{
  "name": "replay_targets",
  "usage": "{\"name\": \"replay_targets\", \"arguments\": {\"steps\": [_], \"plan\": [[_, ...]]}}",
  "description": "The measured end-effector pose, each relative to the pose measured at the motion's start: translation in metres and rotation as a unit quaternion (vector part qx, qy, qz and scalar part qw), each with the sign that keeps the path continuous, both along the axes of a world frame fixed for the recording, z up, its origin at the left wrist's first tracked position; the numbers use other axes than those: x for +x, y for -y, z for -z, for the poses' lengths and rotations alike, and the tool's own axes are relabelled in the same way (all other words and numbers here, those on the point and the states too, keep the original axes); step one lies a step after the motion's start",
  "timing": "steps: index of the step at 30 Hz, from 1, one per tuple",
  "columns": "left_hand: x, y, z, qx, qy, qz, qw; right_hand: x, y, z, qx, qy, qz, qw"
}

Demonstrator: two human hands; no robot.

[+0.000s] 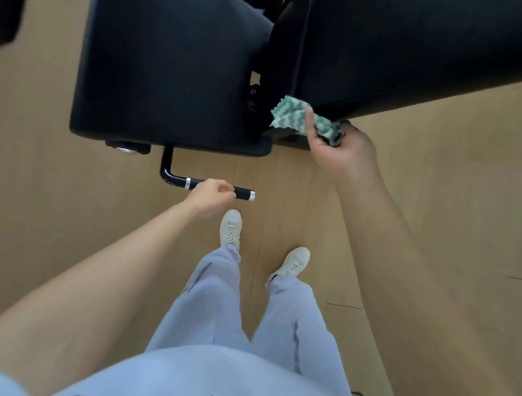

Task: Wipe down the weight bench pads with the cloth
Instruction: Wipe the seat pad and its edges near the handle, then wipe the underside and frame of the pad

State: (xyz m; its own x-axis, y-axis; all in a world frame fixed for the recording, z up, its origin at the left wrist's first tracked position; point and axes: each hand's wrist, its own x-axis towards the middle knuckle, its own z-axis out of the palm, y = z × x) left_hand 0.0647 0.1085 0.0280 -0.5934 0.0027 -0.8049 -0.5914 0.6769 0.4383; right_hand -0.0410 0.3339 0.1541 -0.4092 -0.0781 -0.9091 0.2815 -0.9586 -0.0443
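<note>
The black seat pad [167, 65] of the weight bench fills the upper left. The long black back pad [421, 48] slants away to the upper right. My right hand [335, 144] grips a crumpled green-and-white patterned cloth [294, 116] and holds it against the lower near corner of the back pad, by the gap between the two pads. My left hand [211, 194] is closed around the black adjustment handle [244, 194] that sticks out under the seat pad's front edge.
The floor [443, 168] is light wood. My two feet in white shoes [230, 228] stand just in front of the bench. The metal hinge hardware [252, 94] shows in the gap between pads. A dark object [3, 2] sits at the upper left corner.
</note>
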Motion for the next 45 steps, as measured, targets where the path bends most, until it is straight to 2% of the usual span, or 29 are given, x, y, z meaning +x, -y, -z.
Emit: {"name": "replay_targets", "arguments": {"steps": [4,7,10,12,15,19,22,25,28,31,33,38,39,41,44,45], "plan": [[-0.021,-0.028,-0.067,0.059,-0.123,-0.102,0.985,0.028,-0.024,-0.034,0.045,-0.084,-0.042,0.995],[-0.038,-0.063,-0.128,0.121,-0.218,-0.13,0.96,0.039,-0.059,-0.068,0.176,-0.129,-0.081,0.973],[-0.053,-0.112,-0.188,0.204,-0.292,-0.096,0.93,0.044,-0.089,-0.1,0.312,-0.158,-0.017,0.937],[-0.063,-0.139,-0.213,0.245,-0.316,-0.069,0.914,0.037,-0.094,-0.121,0.356,-0.208,0.011,0.911],[-0.076,-0.181,-0.241,0.273,-0.335,-0.038,0.901,0.029,-0.098,-0.158,0.352,-0.313,0.024,0.882],[-0.088,-0.219,-0.253,0.262,-0.324,-0.038,0.908,0.022,-0.121,-0.172,0.44,-0.346,0.003,0.829],[-0.086,-0.232,-0.257,0.232,-0.341,-0.084,0.907,0.016,-0.139,-0.173,0.534,-0.359,-0.077,0.762],[-0.085,-0.238,-0.261,0.204,-0.352,-0.11,0.907,0.022,-0.14,-0.162,0.625,-0.421,-0.197,0.627],[-0.081,-0.249,-0.268,0.175,-0.365,-0.133,0.905,0.021,-0.155,-0.143,0.664,-0.441,-0.22,0.563],[-0.076,-0.262,-0.273,0.159,-0.362,-0.167,0.903,0.031,-0.171,-0.127,0.726,-0.435,-0.254,0.468],[-0.077,-0.269,-0.278,0.141,-0.359,-0.19,0.903,0.044,-0.177,-0.12,0.715,-0.462,-0.277,0.445],[-0.091,-0.284,-0.299,0.095,-0.333,-0.229,0.91,0.044,-0.199,-0.123,0.697,-0.513,-0.237,0.442],[-0.094,-0.288,-0.303,0.082,-0.327,-0.231,0.913,0.034,-0.202,-0.13,0.696,-0.525,-0.232,0.432],[-0.1,-0.296,-0.307,0.047,-0.324,-0.229,0.917,0.003,-0.208,-0.142,0.701,-0.555,-0.232,0.382],[-0.101,-0.3,-0.308,0.011,-0.334,-0.205,0.92,-0.043,-0.219,-0.152,0.724,-0.58,-0.255,0.274],[-0.103,-0.299,-0.308,0.002,-0.332,-0.205,0.921,-0.058,-0.223,-0.154,0.719,-0.585,-0.272,0.259]]}}
